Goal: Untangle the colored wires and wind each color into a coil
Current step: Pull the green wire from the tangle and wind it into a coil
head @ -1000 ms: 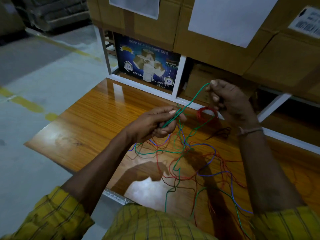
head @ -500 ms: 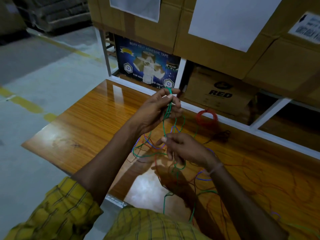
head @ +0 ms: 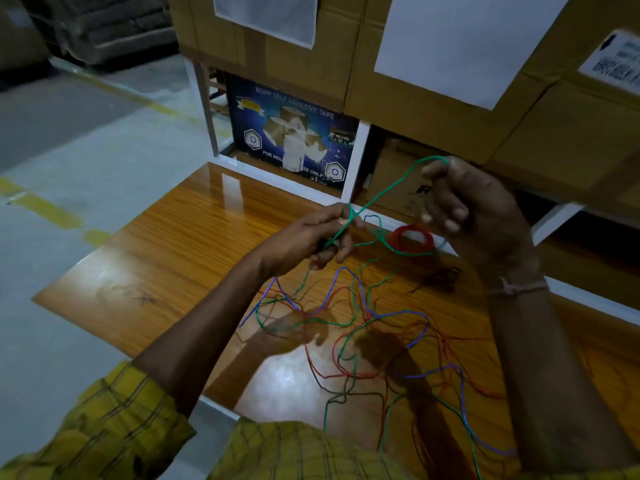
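A loose tangle of green, blue and red wires (head: 363,327) lies on the glossy wooden table (head: 166,258). My left hand (head: 311,237) pinches a small bundle of green wire (head: 391,187) above the table's middle. A taut green strand runs from it up and right to my right hand (head: 474,216), which is raised high and pinches that strand at its fingertips. A wound red coil (head: 414,239) lies on the table near the back edge, partly behind my right hand. A dark wire clump (head: 443,277) sits just right of it.
White shelf posts (head: 356,164) and cardboard boxes (head: 433,81) rise right behind the table. A blue adhesive-tape carton (head: 291,140) stands under the shelf. The table's left edge drops to a grey floor with yellow lines (head: 45,209).
My right hand rose from low over the tangle to high at the right, drawing the green strand out taut. My left hand dropped a little, still holding the green bundle.
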Tool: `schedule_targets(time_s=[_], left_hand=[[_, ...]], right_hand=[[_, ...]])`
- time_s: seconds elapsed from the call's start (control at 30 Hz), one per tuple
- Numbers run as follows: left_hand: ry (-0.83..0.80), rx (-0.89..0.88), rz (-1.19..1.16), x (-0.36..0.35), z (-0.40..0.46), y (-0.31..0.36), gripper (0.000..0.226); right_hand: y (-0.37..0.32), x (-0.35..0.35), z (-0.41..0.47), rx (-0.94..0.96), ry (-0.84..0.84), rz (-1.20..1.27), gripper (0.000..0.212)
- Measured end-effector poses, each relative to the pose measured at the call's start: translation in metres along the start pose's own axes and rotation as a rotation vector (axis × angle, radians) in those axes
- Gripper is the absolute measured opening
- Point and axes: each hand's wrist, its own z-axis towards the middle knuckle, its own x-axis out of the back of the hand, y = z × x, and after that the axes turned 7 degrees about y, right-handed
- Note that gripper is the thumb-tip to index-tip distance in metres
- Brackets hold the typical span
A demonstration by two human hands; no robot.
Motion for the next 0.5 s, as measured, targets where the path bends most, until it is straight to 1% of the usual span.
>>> schedule_targets(time_s=[0.07,0.13,0.23,0.3,0.37,0.43,0.5], left_hand=[[-0.073,0.025,-0.19,-0.003,-0.002,0.004,0.029],[-0.107,0.043,-0.342,-0.007,-0.003,0.006,0.032],[-0.043,0.066,-0.505,-0.01,0.0,0.007,0.032],[0.022,0.058,-0.54,-0.011,0.002,0.008,0.032],[0.077,0.042,-0.541,-0.013,0.005,0.009,0.032],[0.174,0.007,-0.52,-0.015,0.01,0.009,0.033],[0.291,-0.043,-0.51,-0.016,0.018,0.008,0.038]], right_hand=[[0.01,0.007,0.019,-0.066,0.152,-0.084,0.032],[0.031,0.014,0.034,-0.091,0.268,-0.232,0.032],[0.075,0.024,0.046,-0.065,0.4,-0.518,0.034],[0.1,0.03,0.047,-0.05,0.46,-0.687,0.043],[0.114,0.029,0.041,-0.085,0.438,-0.797,0.046],[0.123,0.017,0.029,-0.147,0.3,-0.921,0.041],[0.13,-0.005,0.01,-0.219,0.148,-0.923,0.04]])
